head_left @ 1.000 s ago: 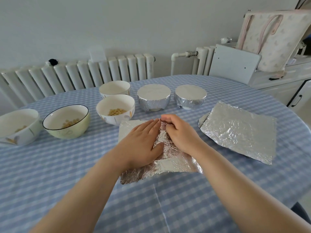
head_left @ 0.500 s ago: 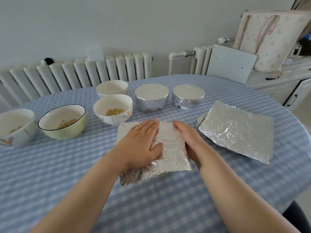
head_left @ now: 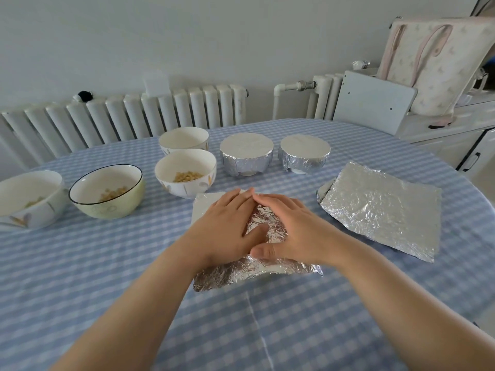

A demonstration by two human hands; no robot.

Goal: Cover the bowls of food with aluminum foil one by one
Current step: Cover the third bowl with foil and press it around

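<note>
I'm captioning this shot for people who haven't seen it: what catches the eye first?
Both hands, the left hand and right hand, lie flat on a crinkled foil sheet at the table's centre. Behind them stand two foil-covered bowls, with four uncovered bowls to their left and a foil stack on the right.

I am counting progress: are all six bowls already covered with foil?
No, only two foil-covered bowls stand at the back; four bowls remain open.

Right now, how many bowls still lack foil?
4. Far-left white bowl; green bowl beside it; white bowl with food just beyond the hands; white bowl behind that one. None looks hidden.
</note>
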